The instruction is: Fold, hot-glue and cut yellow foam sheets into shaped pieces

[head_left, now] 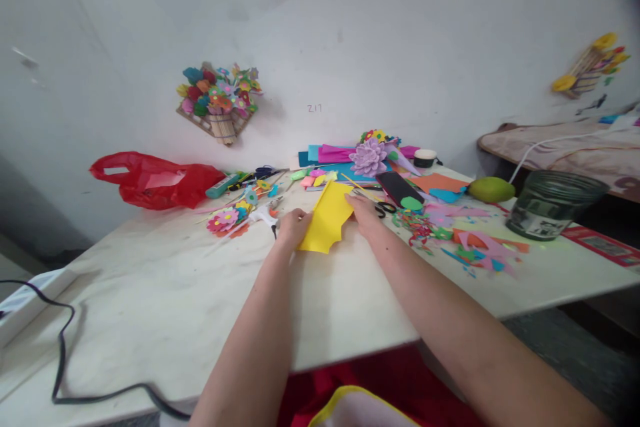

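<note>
A yellow sheet of craft paper [326, 219] with scalloped cutouts along its lower right edge is held up over the table between my two hands. My left hand [294, 228] pinches its left side. On the upper right edge, the fingers of my right hand [362, 208] are closed, partly behind the sheet. Beside my right hand lie black-handled scissors [386, 209]. A white glue gun [262, 215] rests just left of my left hand, near colourful paper flowers [227, 219].
A red plastic bag [155, 181] sits at the back left. Right of my hands are a phone [399, 188], paper scraps [477, 250], a green mango-like fruit [491, 189] and a glass jar [550, 207]. A black cable [63, 353] crosses the left side. A purple flower [370, 157] stands near the wall.
</note>
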A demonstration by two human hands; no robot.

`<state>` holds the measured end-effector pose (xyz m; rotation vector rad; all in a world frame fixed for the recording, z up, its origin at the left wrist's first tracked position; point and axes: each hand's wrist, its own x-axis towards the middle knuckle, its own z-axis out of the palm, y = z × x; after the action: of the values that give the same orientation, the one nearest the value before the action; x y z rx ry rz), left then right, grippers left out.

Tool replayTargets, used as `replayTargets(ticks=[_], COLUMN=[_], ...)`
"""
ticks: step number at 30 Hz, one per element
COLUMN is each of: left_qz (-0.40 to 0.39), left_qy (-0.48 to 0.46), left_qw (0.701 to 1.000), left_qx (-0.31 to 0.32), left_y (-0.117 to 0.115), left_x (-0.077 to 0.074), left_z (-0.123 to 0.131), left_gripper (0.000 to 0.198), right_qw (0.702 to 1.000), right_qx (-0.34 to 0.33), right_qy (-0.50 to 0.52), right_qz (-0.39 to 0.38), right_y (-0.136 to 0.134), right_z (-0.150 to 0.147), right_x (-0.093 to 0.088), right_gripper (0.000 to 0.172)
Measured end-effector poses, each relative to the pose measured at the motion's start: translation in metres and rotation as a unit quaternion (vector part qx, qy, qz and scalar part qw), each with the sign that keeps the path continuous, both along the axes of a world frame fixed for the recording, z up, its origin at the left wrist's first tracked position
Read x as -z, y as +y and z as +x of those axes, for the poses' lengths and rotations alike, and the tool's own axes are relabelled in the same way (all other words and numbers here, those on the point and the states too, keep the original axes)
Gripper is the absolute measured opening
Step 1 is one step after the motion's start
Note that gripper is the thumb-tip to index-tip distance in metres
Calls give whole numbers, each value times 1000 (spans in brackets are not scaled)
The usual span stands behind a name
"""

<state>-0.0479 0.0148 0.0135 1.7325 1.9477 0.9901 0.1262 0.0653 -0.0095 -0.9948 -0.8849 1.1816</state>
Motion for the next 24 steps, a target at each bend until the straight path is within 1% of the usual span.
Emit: replayTargets(ticks=[4, 8, 13, 17, 21, 24], left_qz=[3, -3, 4, 11, 34, 30], left_qy=[9, 22, 48, 8, -43, -77], left_qw=[1000, 1000, 999, 1000, 998, 996], left_qx=[-9, -15, 1, 11, 30, 39], left_y=[1, 1, 2, 3, 5, 5], left_x=[0, 2, 5, 7, 11, 14], left_z=[0, -1, -3, -6, -7, -7], left_gripper=[23, 25, 38, 46, 43, 40], right_qw=[998, 995, 993, 990, 985, 981], right_qx=[-37, -55, -63, -93, -135, -159], right_qy=[-41, -83, -99, -105, -104, -104], right_qz=[10, 4, 13, 17, 32, 40], right_y=[-4, -5, -7, -10, -10, -12], right_z=[-2, -3, -2, -1, -2, -3], right_x=[-1, 0, -2, -4, -2, -1], right_gripper=[19, 14, 13, 15, 17, 16])
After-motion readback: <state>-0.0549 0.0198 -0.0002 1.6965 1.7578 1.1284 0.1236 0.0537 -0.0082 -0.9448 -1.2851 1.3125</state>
